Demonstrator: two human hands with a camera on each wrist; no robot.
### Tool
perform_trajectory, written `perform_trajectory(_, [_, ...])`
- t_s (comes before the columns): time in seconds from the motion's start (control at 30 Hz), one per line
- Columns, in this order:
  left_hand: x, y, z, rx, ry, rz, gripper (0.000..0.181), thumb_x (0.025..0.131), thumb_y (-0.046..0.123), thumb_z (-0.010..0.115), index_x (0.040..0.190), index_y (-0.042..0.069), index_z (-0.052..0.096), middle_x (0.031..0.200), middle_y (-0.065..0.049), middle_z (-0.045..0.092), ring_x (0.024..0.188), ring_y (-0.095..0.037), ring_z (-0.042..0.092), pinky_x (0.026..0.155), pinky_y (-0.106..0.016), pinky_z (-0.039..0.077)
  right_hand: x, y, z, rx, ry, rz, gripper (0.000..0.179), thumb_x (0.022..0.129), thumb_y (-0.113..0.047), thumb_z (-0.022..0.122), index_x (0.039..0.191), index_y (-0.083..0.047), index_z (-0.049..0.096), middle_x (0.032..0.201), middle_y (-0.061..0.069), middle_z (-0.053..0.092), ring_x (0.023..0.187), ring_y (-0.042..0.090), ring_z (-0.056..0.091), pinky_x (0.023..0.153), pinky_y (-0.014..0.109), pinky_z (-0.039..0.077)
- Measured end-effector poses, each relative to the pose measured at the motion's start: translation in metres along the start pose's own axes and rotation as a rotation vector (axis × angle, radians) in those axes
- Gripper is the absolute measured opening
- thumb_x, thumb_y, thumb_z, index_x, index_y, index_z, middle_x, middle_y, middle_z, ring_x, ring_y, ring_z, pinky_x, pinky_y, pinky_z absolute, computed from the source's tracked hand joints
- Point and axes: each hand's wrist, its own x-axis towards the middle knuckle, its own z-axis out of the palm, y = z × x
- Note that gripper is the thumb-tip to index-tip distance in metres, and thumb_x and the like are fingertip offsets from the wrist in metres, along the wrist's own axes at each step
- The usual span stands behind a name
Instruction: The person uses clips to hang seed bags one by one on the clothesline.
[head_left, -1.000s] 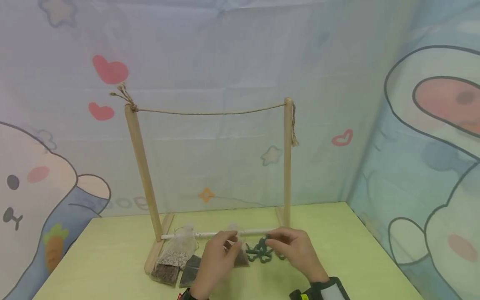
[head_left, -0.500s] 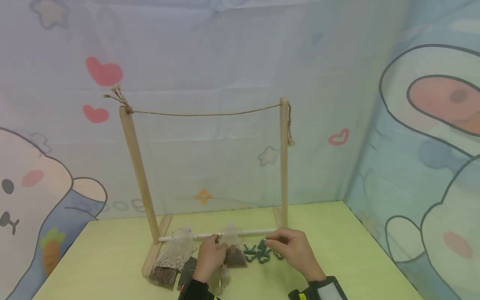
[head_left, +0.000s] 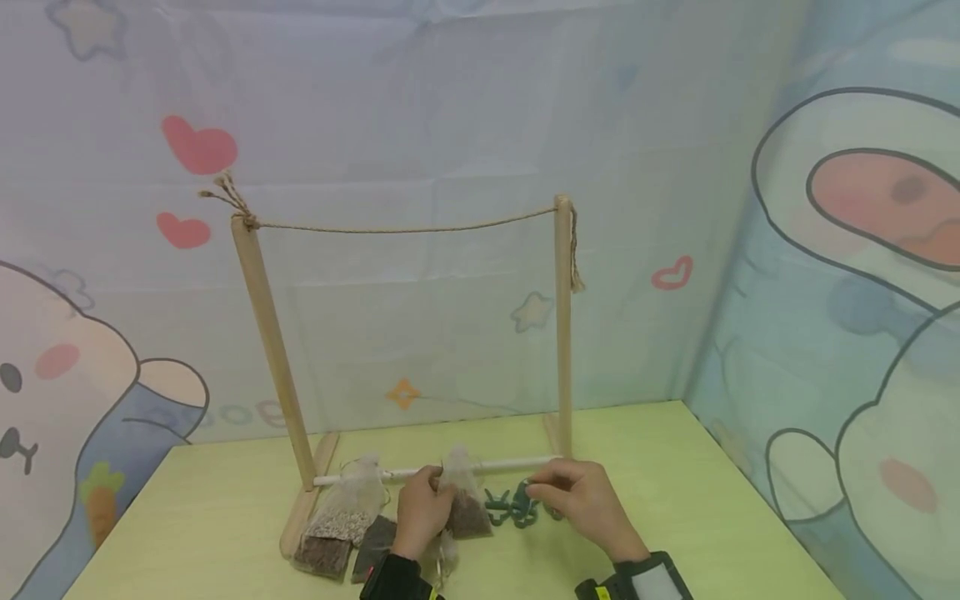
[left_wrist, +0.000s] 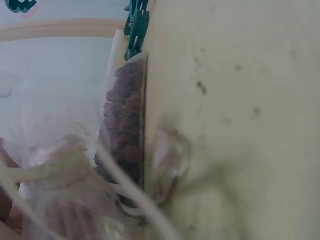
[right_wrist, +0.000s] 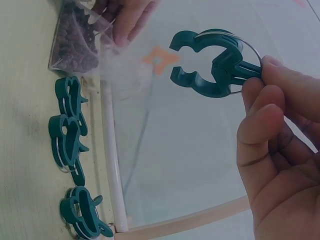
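On the pale yellow table, by the tan wooden frame strung with brown twine, the left hand has just moved in to a sheer mesh bag of brown chunks; whether its fingers pinch or merely touch the fabric, I can't tell. The right hand has stayed put, thumb and fingertips pinching a dark green plastic clip, so both now seem in play.
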Motion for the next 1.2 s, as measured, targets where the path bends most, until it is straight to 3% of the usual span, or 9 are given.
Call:
perform_trajectory(0.13, [-0.003, 0.005, -0.005, -0.008, 0.008, 0.073, 0.018, 0.100, 0.009, 0.067, 0.112, -0.003, 0.071, 0.088, -0.009, 0.067, 0.069, -0.017, 0.056, 0.065, -0.035, 0.047, 0.001, 0.000, 0.001, 0.014, -0.009, 0.009, 0.010, 0.092, -0.008, 0.077, 0.097, 0.001, 0.078, 0.072, 0.001, 0.065, 0.055, 0.001, 0.049, 0.050, 0.021, 0.045])
perform_trajectory(0.27, [-0.009, 0.013, -0.014, 0.000, -0.018, 0.137, 0.009, 0.100, 0.010, 0.067, 0.096, 0.007, 0.074, 0.082, -0.003, 0.065, 0.066, -0.013, 0.053, 0.060, -0.032, 0.043, 0.001, -0.001, 0.002, 0.021, 0.002, 0.000, 0.010, 0.092, -0.007, 0.076, 0.098, 0.001, 0.078, 0.071, 0.012, 0.065, 0.055, 0.002, 0.050, 0.049, 0.021, 0.046])
perform_trajectory(0.37, [-0.015, 0.020, -0.022, 0.010, -0.034, 0.188, 0.010, 0.100, 0.011, 0.068, 0.096, 0.009, 0.076, 0.086, -0.001, 0.065, 0.068, -0.010, 0.051, 0.061, -0.030, 0.043, 0.002, -0.001, 0.002, 0.015, 0.014, -0.006, 0.010, 0.092, -0.007, 0.077, 0.098, 0.001, 0.078, 0.072, 0.016, 0.066, 0.056, 0.002, 0.051, 0.049, 0.022, 0.047])
perform_trajectory(0.5, [-0.022, 0.029, -0.033, 0.040, -0.049, 0.252, 0.009, 0.100, 0.015, 0.069, 0.099, 0.010, 0.077, 0.090, 0.000, 0.066, 0.071, -0.007, 0.051, 0.063, -0.028, 0.044, 0.002, -0.002, 0.003, -0.012, 0.026, -0.016, 0.010, 0.092, -0.008, 0.077, 0.097, 0.000, 0.077, 0.071, 0.009, 0.066, 0.056, 0.002, 0.052, 0.049, 0.021, 0.047])
perform_trajectory(0.7, [-0.028, 0.044, -0.046, 0.075, -0.012, 0.367, 0.009, 0.100, 0.014, 0.069, 0.098, 0.012, 0.077, 0.089, 0.002, 0.067, 0.070, -0.005, 0.051, 0.064, -0.026, 0.045, 0.000, -0.005, 0.002, -0.064, 0.062, -0.081, 0.008, 0.090, -0.007, 0.078, 0.095, -0.001, 0.077, 0.077, 0.006, 0.072, 0.057, 0.003, 0.056, 0.049, 0.024, 0.051])
perform_trajectory(0.97, [-0.027, 0.071, -0.058, 0.095, 0.023, 0.446, 0.009, 0.099, 0.013, 0.070, 0.100, 0.010, 0.078, 0.093, -0.001, 0.070, 0.064, -0.003, 0.046, 0.061, -0.024, 0.041, -0.001, -0.017, -0.002, -0.061, 0.132, -0.168, 0.006, 0.090, -0.003, 0.077, 0.097, -0.003, 0.078, 0.078, 0.009, 0.073, 0.056, 0.007, 0.059, 0.049, 0.026, 0.052])
perform_trajectory(1.2, [-0.021, 0.097, -0.069, 0.059, 0.063, 0.519, 0.010, 0.098, 0.012, 0.070, 0.101, 0.008, 0.079, 0.095, -0.005, 0.072, 0.060, -0.003, 0.043, 0.059, -0.024, 0.038, 0.013, -0.037, -0.016, -0.044, 0.183, -0.313, 0.013, 0.089, 0.008, 0.074, 0.099, 0.001, 0.077, 0.077, 0.010, 0.071, 0.057, 0.008, 0.060, 0.050, 0.027, 0.053])
